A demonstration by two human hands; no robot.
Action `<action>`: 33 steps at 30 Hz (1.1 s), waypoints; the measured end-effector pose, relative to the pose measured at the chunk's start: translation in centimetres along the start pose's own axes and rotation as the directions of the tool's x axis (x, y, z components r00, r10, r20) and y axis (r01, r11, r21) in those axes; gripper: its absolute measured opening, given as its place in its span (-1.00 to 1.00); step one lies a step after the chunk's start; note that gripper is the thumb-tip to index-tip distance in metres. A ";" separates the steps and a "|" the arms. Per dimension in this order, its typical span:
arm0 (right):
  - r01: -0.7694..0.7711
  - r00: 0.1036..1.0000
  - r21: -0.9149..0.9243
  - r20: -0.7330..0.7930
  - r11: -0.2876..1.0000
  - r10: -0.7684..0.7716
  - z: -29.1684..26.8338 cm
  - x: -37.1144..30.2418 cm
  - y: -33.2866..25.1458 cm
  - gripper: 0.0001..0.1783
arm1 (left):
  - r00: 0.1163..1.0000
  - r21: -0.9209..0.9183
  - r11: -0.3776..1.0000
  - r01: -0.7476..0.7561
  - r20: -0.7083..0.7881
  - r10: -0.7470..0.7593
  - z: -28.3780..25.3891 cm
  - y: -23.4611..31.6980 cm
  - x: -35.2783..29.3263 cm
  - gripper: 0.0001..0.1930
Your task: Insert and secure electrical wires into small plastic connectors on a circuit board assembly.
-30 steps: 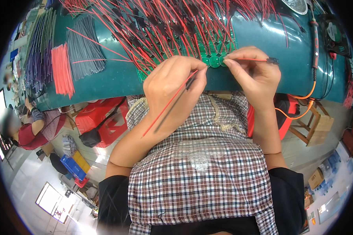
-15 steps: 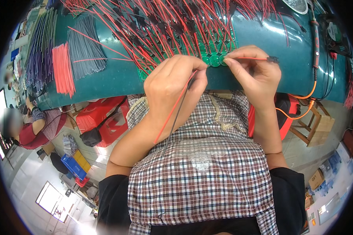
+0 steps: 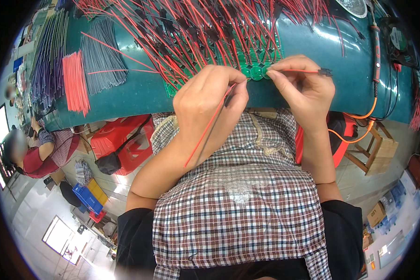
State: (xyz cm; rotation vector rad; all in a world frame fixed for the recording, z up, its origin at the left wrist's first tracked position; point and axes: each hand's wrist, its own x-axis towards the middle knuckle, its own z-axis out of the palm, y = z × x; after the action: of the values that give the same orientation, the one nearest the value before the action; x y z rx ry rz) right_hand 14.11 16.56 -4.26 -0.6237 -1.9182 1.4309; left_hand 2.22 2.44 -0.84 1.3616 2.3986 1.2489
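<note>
My left hand (image 3: 210, 107) is closed in a pinch at the near edge of the green circuit boards (image 3: 256, 72). A red wire (image 3: 203, 135) comes out of it and hangs back over the palm side toward my wrist, with a dark line beside it that may be a black wire or a shadow. To its right, my right hand (image 3: 308, 93) pinches a red and black wire lead, which ends in a black connector (image 3: 325, 72) beyond the knuckles. The fingertips of both hands hide the wire ends at the board edge.
Many red and black leads with black plugs (image 3: 210, 35) stand on the boards. Left lie bundles of red wires (image 3: 75, 84), grey wires (image 3: 102, 58) and purple wires (image 3: 51, 60). A soldering iron (image 3: 376, 51) with an orange cable is at right. Another person (image 3: 42, 151) sits far left.
The black wire that hung from my left hand over the apron no longer shows there. My left hand has shifted slightly right; my right hand has barely moved.
</note>
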 end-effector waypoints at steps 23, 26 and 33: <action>-0.062 0.996 -0.009 0.069 0.998 0.062 0.6 -0.2 -1.1 -0.80 | 0.983 0.061 0.992 0.106 0.143 -0.114 -0.8 0.9 1.5 -0.80; -0.035 0.997 -0.059 0.073 0.998 0.040 0.7 -0.1 -1.1 -0.80 | 0.978 0.120 0.986 0.113 0.159 -0.132 -1.0 1.2 1.5 -0.81; -0.010 0.997 -0.100 0.075 0.995 0.017 0.8 -0.1 -0.8 -0.80 | 0.990 0.117 0.992 0.055 0.125 -0.070 -1.3 1.1 1.6 -0.84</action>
State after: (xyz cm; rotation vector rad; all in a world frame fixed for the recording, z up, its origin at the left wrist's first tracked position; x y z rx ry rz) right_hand 13.61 15.76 -3.70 -0.6375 -2.0587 1.3922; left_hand 1.43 3.13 1.15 1.3402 2.4343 0.9918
